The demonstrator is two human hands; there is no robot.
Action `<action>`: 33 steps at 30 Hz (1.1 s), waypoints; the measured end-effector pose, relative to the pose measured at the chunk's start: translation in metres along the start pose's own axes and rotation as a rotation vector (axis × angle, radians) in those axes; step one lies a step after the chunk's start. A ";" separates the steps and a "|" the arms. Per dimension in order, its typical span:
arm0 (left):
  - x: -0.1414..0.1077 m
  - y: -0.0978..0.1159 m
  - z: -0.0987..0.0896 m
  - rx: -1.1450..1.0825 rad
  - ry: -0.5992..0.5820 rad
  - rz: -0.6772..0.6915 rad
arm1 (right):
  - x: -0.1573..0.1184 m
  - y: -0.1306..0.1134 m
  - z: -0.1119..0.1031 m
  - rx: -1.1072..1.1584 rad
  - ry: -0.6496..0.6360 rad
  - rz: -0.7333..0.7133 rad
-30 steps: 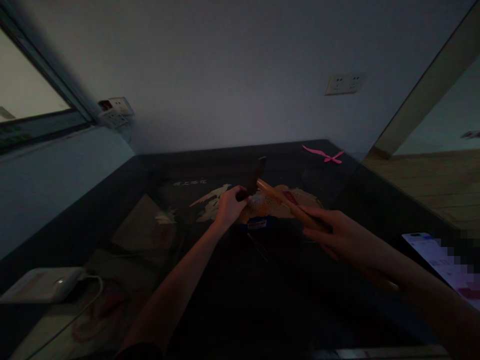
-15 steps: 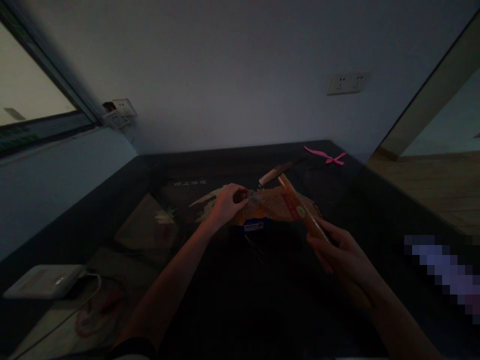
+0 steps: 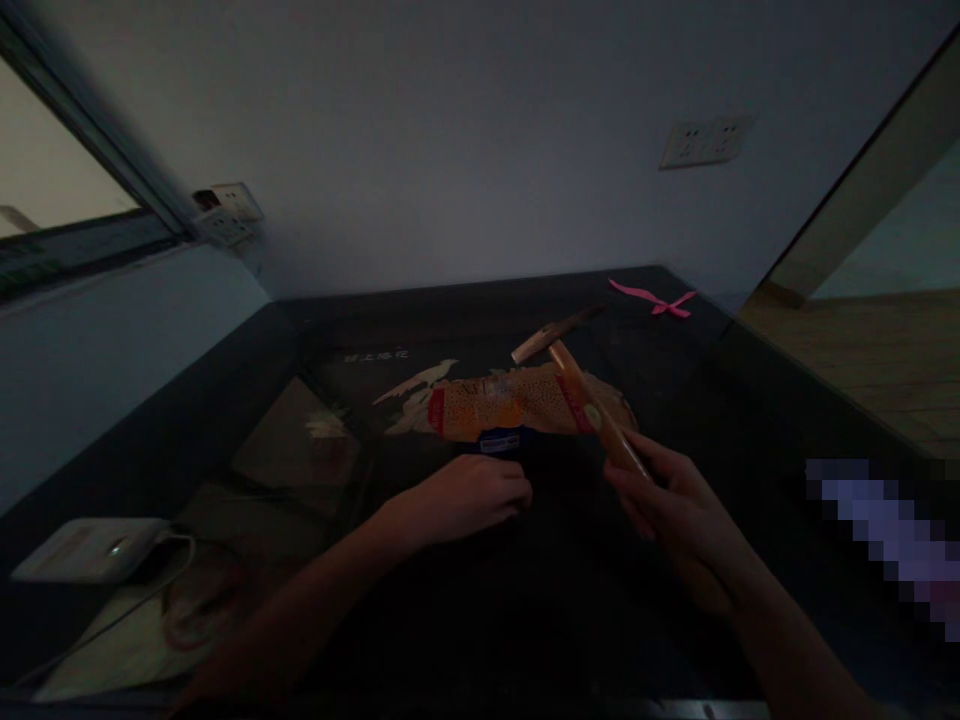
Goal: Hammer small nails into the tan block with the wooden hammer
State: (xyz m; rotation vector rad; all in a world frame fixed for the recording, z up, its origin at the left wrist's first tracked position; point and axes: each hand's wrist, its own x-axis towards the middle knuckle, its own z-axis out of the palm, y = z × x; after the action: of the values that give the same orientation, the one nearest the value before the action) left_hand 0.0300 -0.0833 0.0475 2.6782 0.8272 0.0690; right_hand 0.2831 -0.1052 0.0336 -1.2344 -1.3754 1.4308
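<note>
My right hand [image 3: 671,500] is wrapped round the wooden handle of a hammer [image 3: 574,375], whose head hangs over the far edge of a patterned packet. That orange, red and brown packet [image 3: 506,400] lies on the dark table, with a small blue item [image 3: 500,440] at its near side. My left hand [image 3: 472,497] rests low over the table in front of the blue item, its fingers curled together. Whatever those fingers pinch, if anything, is too small and dark to make out. Pale leaf-like shapes [image 3: 420,390] show left of the packet.
The dark table [image 3: 570,610] meets a wall with sockets [image 3: 705,142]. A pink ribbon [image 3: 660,302] lies at the back right. On the left is a white device [image 3: 94,550] with a cable. A pixelated purple area is at the right edge.
My left hand has left the packet and moved toward me, down to the table in front of the blue item. The hammer stays in my right hand, nearly unmoved. The view has shifted slightly.
</note>
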 end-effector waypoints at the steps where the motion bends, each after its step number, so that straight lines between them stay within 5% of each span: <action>1: 0.001 -0.003 0.010 0.078 -0.023 -0.004 | 0.000 0.000 0.000 -0.002 -0.004 -0.007; 4: 0.001 -0.014 0.028 0.240 -0.032 -0.022 | 0.000 0.002 0.000 -0.007 -0.015 -0.025; 11: 0.002 -0.019 0.037 0.347 -0.017 0.047 | 0.000 0.001 0.001 -0.001 0.003 -0.002; 28: 0.007 -0.029 0.050 0.377 0.077 0.061 | 0.001 0.008 0.002 0.007 0.016 -0.018; 33: 0.006 -0.021 0.037 0.161 0.043 -0.045 | 0.002 0.007 0.001 0.009 0.019 -0.007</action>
State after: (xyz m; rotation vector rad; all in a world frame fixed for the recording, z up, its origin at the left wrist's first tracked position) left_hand 0.0289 -0.0751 0.0058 2.8150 0.9435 0.0509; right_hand 0.2821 -0.1048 0.0262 -1.2331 -1.3574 1.4158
